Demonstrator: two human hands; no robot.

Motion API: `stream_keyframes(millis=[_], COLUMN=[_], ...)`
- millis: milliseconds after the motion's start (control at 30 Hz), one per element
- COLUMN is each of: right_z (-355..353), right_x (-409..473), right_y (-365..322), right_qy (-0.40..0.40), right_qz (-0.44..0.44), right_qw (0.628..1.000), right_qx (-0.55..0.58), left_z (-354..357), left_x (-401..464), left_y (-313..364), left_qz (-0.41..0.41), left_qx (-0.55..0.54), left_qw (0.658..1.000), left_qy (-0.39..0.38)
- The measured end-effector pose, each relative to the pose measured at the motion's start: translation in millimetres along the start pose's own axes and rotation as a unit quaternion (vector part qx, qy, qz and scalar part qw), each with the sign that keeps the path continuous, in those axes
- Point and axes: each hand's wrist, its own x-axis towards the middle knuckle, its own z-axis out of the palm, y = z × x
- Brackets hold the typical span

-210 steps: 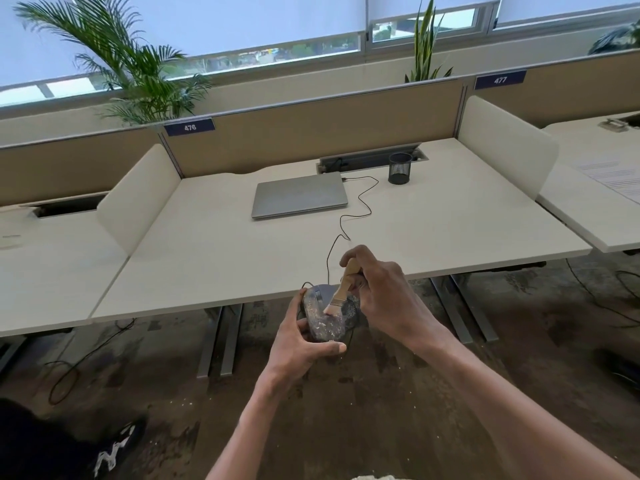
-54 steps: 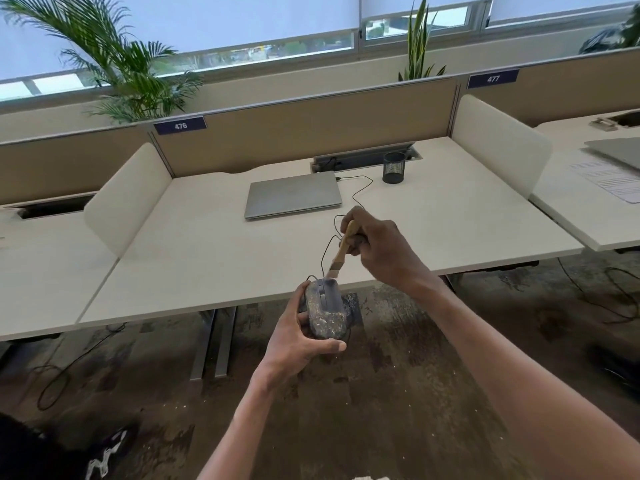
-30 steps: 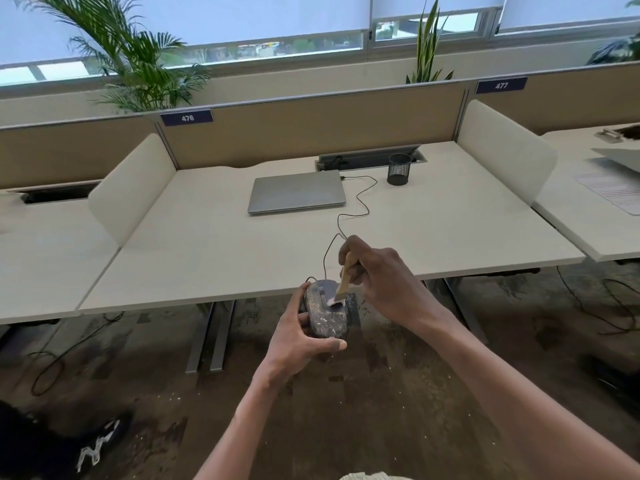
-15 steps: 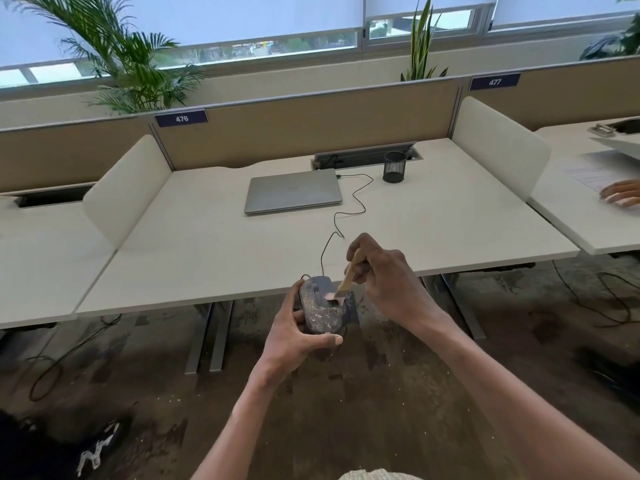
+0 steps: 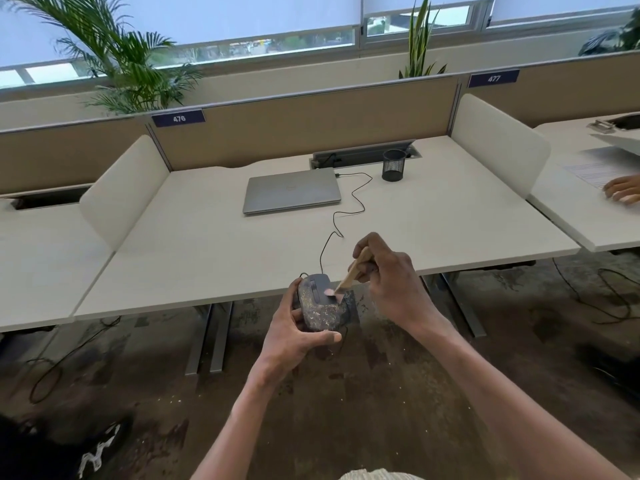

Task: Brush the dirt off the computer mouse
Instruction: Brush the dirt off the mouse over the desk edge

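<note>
- While the left hand [image 5: 294, 336] grips the speckled mouse [image 5: 322, 304] just off the desk [image 5: 433, 223] edge, the right hand [image 5: 388, 282] pinches a brush [image 5: 349, 275], bristles on it.
- Beyond: closed laptop [image 5: 292, 190], cable [image 5: 349, 209], mesh cup [image 5: 393, 165].

Both hands [image 5: 294, 336] forward — fingers [image 5: 363, 242] curled
</note>
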Motion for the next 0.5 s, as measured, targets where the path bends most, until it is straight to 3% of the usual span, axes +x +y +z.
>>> stream_keyframes(millis=[167,367,500], right_z=[-2,-6,1], right_x=[-9,5,3], right_y=[1,-4,-7], right_qy=[-0.009,0.061,0.044], right_qz=[0.019,0.006,0.005], right_qw=[1.000,0.998,0.999], right_qx=[0.014,0.026,0.018], left_z=[-1,-1,3], left_x=[0,1,0], left_y=[-3,0,4], left_qz=[-0.002,-0.001,-0.006], left_qx=[0.016,0.033,0.023], left_qw=[1.000,0.999,1.000], left_qy=[0.002,0.005,0.012])
